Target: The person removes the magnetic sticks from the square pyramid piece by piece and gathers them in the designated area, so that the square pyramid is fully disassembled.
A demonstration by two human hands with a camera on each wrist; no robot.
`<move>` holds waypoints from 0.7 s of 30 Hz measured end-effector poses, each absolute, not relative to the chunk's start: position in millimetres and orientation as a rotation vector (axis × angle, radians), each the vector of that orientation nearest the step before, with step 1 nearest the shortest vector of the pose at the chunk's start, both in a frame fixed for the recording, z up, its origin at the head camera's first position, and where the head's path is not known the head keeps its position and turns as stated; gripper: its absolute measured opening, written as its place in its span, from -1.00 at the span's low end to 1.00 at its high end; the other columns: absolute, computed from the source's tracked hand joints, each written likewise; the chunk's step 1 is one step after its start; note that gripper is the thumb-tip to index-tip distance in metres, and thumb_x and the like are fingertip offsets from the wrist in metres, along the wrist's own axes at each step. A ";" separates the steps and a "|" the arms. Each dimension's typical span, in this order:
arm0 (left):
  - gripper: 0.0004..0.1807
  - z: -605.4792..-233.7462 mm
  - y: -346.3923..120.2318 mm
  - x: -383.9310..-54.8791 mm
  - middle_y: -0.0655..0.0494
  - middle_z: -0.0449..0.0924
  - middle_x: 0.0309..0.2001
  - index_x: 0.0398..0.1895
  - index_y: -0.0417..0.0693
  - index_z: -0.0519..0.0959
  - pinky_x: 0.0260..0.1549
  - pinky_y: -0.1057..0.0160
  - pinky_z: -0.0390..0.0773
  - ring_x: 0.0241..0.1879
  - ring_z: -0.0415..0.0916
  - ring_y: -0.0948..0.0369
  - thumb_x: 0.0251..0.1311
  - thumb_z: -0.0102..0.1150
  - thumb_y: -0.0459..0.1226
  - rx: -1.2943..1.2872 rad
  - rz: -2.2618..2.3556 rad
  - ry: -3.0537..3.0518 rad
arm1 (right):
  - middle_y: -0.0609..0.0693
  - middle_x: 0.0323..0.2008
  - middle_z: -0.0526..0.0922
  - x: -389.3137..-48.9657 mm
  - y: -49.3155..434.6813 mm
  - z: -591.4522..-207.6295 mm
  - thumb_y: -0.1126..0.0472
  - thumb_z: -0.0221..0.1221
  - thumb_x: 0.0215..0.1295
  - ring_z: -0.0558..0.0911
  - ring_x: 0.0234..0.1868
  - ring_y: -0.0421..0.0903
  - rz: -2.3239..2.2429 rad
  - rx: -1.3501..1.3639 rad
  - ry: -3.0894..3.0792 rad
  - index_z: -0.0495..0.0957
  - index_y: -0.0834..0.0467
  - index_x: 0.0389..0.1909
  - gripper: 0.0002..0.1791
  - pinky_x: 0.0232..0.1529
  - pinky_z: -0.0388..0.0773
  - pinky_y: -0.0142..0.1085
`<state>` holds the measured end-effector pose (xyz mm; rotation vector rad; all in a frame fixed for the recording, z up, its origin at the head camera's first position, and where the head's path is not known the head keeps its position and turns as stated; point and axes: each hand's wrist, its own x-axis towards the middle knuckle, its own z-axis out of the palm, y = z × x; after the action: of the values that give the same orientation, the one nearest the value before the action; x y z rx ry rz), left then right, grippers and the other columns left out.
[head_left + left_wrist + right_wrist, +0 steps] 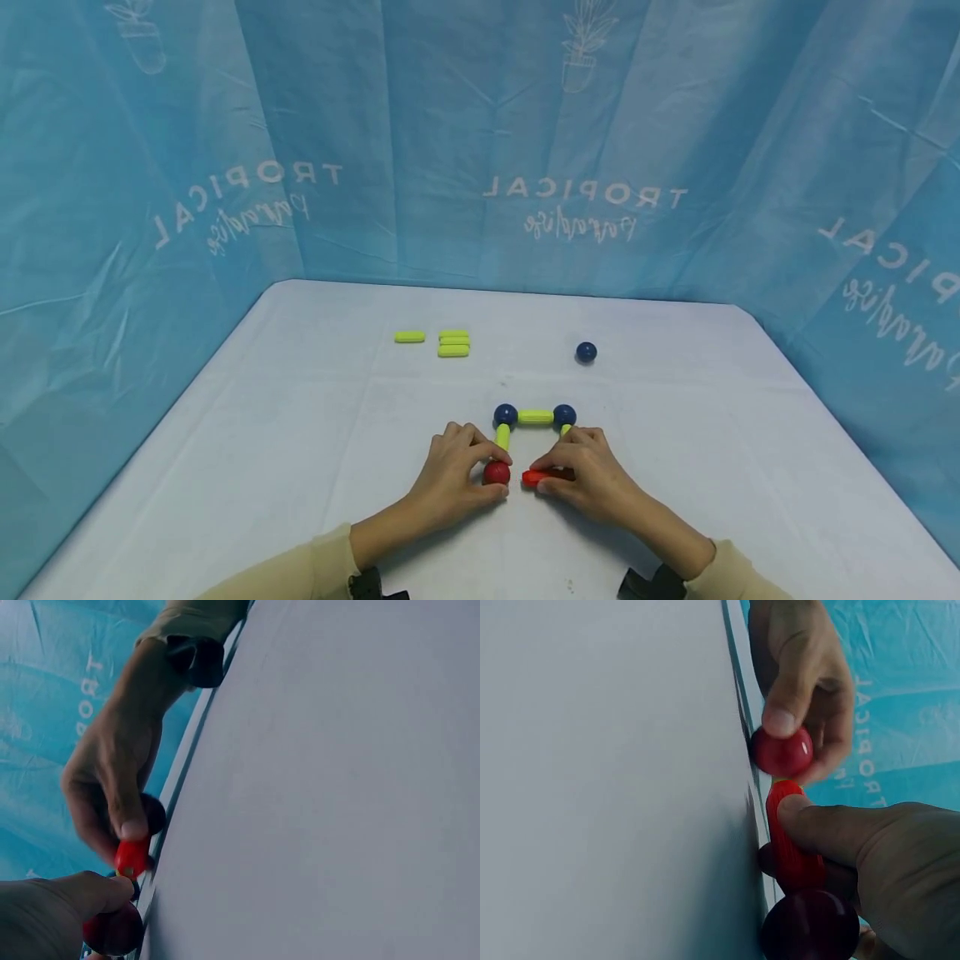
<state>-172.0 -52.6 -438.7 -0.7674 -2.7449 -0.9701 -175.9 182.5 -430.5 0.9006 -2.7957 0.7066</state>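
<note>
The red rod (532, 477) is between your left hand (453, 479) and right hand (592, 475), its tip just apart from the red ball (497, 473). Your right hand pinches the rod, your left hand the ball. In the right wrist view, a dark ball (810, 926) shows by the rod's other end. Beyond, a crosswise yellow-green rod (536, 417) joins two navy balls (506, 415); farther off on the white table (300, 433) lie four loose rods (453, 351) and a lone navy ball (587, 352).
</note>
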 end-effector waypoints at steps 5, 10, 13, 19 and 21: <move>-0.68 -440.9 -67.2 -172.9 0.35 0.48 -0.25 -0.19 0.30 0.64 -0.21 0.26 0.17 -0.19 0.23 0.35 -0.10 0.42 -0.15 -0.743 -1.026 -2.747 | -0.46 -0.43 0.56 -176.7 187.1 -430.0 0.01 0.37 0.02 0.33 -0.25 -0.39 0.729 0.891 -2.837 0.69 -0.18 -0.26 -0.79 0.07 0.19 -0.13; -0.58 -443.4 -77.9 -177.4 0.33 0.54 -0.23 -0.06 0.26 0.59 -0.19 0.23 0.19 -0.18 0.29 0.30 -0.07 0.40 -0.22 -0.682 -1.121 -2.758 | -0.44 -0.37 0.58 -176.8 192.4 -430.8 -0.01 0.33 0.06 0.34 -0.20 -0.36 0.688 0.989 -2.809 0.68 -0.20 -0.24 -0.80 0.05 0.20 -0.13; -0.54 -443.4 -82.7 -184.0 0.32 0.59 -0.19 -0.03 0.22 0.57 -0.17 0.22 0.19 -0.17 0.32 0.27 -0.09 0.38 -0.27 -0.615 -1.161 -2.739 | -0.41 -0.32 0.61 -175.8 197.0 -432.3 -0.01 0.32 0.09 0.38 -0.14 -0.32 0.645 1.058 -2.752 0.66 -0.20 -0.25 -0.82 0.04 0.21 -0.14; -0.62 -440.6 -95.5 -199.4 0.29 0.64 -0.14 -0.15 0.19 0.61 -0.14 0.19 0.18 -0.14 0.31 0.24 -0.08 0.31 -0.38 -0.500 -1.175 -2.730 | -0.42 -0.25 0.60 -173.1 206.0 -434.1 0.00 0.34 0.07 0.44 -0.02 -0.27 0.652 1.122 -2.732 0.63 -0.23 -0.25 -0.80 0.09 0.21 -0.13; -0.62 -438.5 -99.2 -205.1 0.26 0.64 -0.13 -0.18 0.20 0.62 -0.10 0.15 0.19 -0.11 0.31 0.22 -0.07 0.28 -0.40 -0.482 -1.165 -2.747 | -0.44 -0.23 0.59 -172.1 208.7 -433.5 0.00 0.34 0.06 0.44 0.00 -0.27 0.669 1.137 -2.768 0.62 -0.25 -0.24 -0.79 0.12 0.21 -0.10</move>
<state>-205.1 -99.2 -438.5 -0.4821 -2.7473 -1.1649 -172.1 208.7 -433.5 1.1373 -2.7682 0.6686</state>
